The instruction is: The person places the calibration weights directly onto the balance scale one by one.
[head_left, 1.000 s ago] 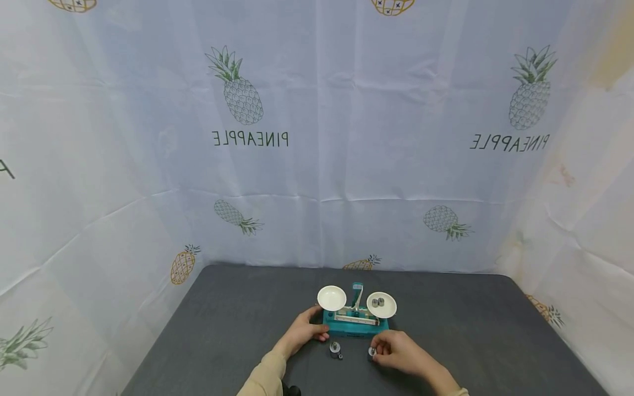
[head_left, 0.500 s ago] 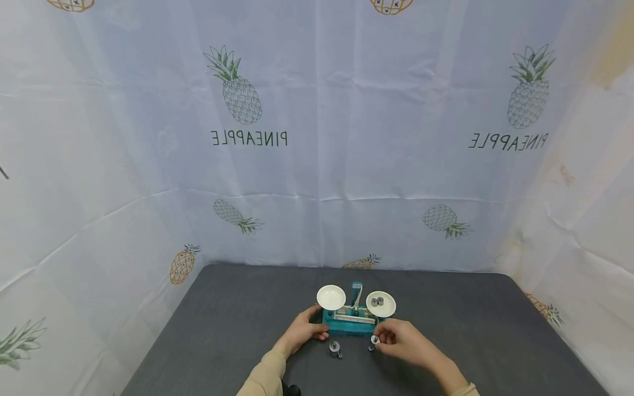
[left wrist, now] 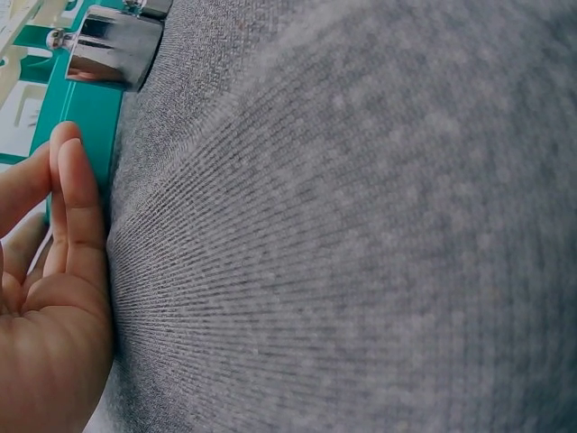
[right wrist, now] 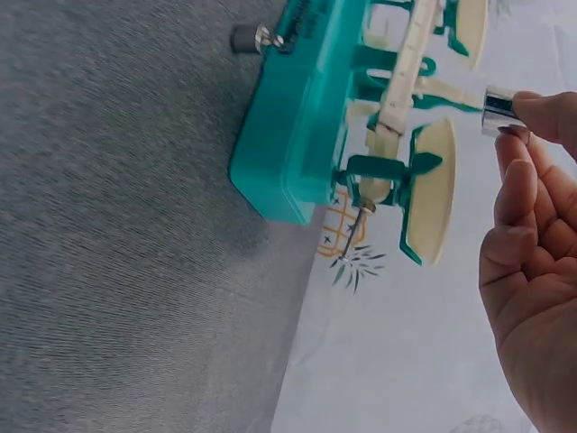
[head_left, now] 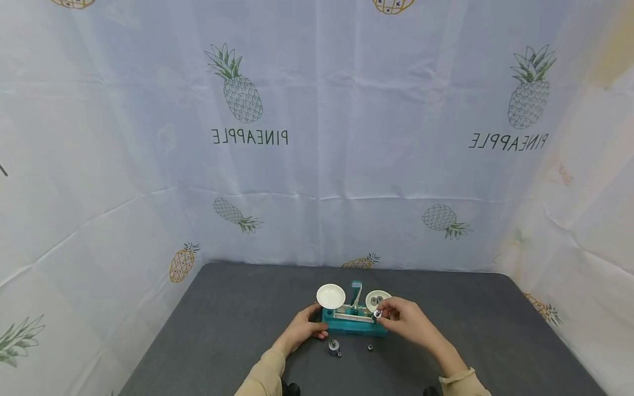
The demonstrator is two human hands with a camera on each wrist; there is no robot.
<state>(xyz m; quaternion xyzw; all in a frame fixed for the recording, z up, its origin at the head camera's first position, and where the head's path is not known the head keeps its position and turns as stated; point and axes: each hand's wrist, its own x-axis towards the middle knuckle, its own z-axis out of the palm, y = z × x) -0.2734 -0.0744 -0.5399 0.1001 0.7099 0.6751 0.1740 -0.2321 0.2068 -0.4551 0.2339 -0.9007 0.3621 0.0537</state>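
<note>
The teal balance scale (head_left: 354, 322) stands near the middle of the grey counter (head_left: 223, 330) and serves as the landmark. At its left end, the left hand (head_left: 303, 328) rests with straight fingers laid flat against the base, steadying it; the left wrist view shows the fingertips (left wrist: 70, 180) touching the teal edge. Above that end, the left pan (head_left: 331, 296) sits with nothing on it. In front of the scale, on the counter, lie 1 larger metal weight (head_left: 334, 347) and, to its right, 1 small weight (head_left: 370, 347), both well clear of either hand. Over the scale's right end, the right pan (head_left: 375, 300) already carries 2 weights (head_left: 377, 300). Just at that pan's near edge, the right hand (head_left: 403, 322) pinches a silver cylinder weight (head_left: 377, 314) between thumb and fingertips, held in the air beside the pan and not yet set down. Judging from this, loading is partly done: 2 pieces are placed, 1 is in hand, and 2 wait on the counter.
</note>
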